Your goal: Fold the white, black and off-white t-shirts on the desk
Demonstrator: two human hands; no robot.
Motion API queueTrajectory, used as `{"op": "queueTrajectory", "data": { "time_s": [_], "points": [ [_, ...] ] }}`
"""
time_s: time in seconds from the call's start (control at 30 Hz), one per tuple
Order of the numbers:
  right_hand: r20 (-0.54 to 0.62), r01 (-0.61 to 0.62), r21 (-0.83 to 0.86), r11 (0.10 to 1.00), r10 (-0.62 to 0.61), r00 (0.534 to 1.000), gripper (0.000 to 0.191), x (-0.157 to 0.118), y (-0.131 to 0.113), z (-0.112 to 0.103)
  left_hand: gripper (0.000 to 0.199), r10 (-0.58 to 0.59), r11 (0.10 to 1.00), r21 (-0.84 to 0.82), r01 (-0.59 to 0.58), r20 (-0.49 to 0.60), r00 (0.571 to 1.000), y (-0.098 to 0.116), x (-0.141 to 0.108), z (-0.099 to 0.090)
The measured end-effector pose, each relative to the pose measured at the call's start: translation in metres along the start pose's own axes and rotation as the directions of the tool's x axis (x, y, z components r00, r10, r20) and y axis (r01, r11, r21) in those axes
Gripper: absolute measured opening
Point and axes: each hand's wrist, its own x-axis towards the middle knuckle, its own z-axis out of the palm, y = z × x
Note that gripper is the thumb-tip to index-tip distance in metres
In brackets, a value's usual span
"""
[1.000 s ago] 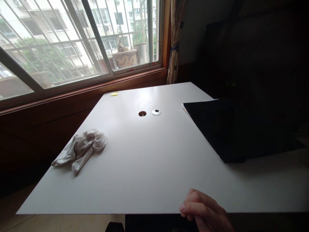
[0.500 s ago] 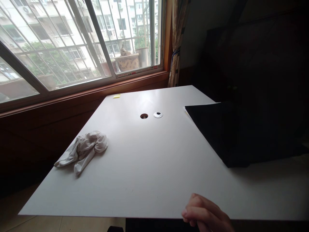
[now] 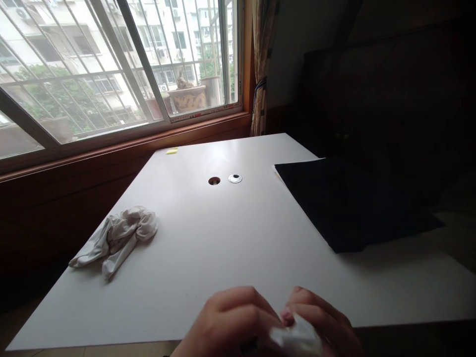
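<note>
At the bottom of the head view my left hand [image 3: 238,320] and my right hand [image 3: 322,315] meet over the table's near edge. Between them is a small white, crumpled, partly see-through item [image 3: 297,339], blurred and cut off by the frame. The fingers of both hands are curled closed around it. Beyond them spreads the white table [image 3: 223,248]. A crumpled grey-white cloth [image 3: 124,233] lies on its left side.
A black sheet or cloth [image 3: 334,203] covers the table's right part. A round hole [image 3: 214,181] and a silvery ring [image 3: 235,178] are near the middle. A yellow note [image 3: 171,150] lies at the far left corner, below the barred window [image 3: 111,64].
My left hand has come into view beside my right hand, and the white item now shows between them. The view has shifted, so the table and its contents appear slightly further left.
</note>
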Motion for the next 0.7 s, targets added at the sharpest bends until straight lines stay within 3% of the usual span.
{"op": "queueTrajectory", "data": {
  "time_s": [0.07, 0.13, 0.23, 0.33, 0.4, 0.57, 0.7],
  "points": [
    [-0.031, -0.010, 0.001, 1.000, 0.011, 0.999, 0.025, 0.001, 0.003, -0.001, 0.015, -0.031, 0.999, 0.040, 0.036, -0.134, 0.991, -0.008, 0.011, -0.003],
    [-0.028, -0.012, 0.012, 1.000, 0.012, 1.000, 0.024, 0.001, 0.010, 0.000, 0.018, -0.126, 0.992, -0.037, 0.121, -0.213, 0.969, -0.020, 0.016, -0.003],
    [0.001, -0.077, 0.032, 0.997, 0.077, 0.997, 0.032, -0.001, 0.021, 0.007, 0.016, -0.241, 0.946, -0.262, 0.192, -0.169, 0.956, -0.038, 0.013, 0.001],
    [0.031, -0.112, 0.023, 0.993, 0.111, 0.993, 0.042, -0.003, 0.025, 0.015, 0.040, -0.232, 0.910, -0.379, 0.168, -0.130, 0.964, -0.048, 0.007, 0.007],
    [0.023, -0.118, 0.001, 0.993, 0.118, 0.993, 0.038, -0.002, 0.024, 0.018, 0.042, -0.215, 0.912, -0.381, 0.152, -0.128, 0.968, -0.050, 0.005, 0.009],
    [0.013, -0.148, -0.040, 0.988, 0.149, 0.989, 0.016, 0.006, 0.015, 0.017, 0.030, -0.158, 0.973, -0.194, 0.125, -0.164, 0.974, -0.052, 0.003, 0.011],
    [-0.002, -0.177, -0.044, 0.983, 0.177, 0.984, 0.009, 0.009, 0.012, 0.014, 0.040, 0.123, 0.978, 0.196, -0.070, -0.276, 0.953, -0.054, 0.001, 0.013]
  ]
}}
